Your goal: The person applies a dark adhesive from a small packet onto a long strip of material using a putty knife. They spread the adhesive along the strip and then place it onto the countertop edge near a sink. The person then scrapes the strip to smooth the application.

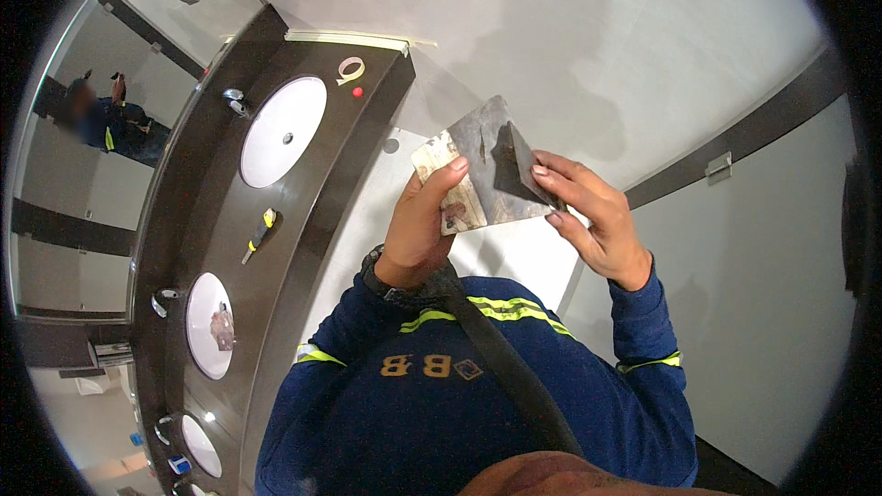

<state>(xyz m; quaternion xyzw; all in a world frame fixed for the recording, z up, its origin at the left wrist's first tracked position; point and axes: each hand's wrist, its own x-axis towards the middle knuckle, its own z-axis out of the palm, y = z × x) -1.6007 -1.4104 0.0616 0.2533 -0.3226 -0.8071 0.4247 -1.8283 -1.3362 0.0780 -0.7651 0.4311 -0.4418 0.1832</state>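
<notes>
In the middle of the frame, a flat grey-and-cream scraper (484, 142) is gripped by the left hand (421, 220) and a thin dark-grey plate (530, 168) is pinched over it by the right hand (602, 225), so scraping seems in hand, and steady pressing seems needed next.

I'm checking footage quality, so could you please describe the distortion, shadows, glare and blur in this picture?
Head view: the dark countertop bends toward the rim; head view: soft shadows fall on the pale wall; head view: a small glare spot marks the countertop; head view: a patch in the mirror is blurred, while the grey plate looks crisper.
</notes>
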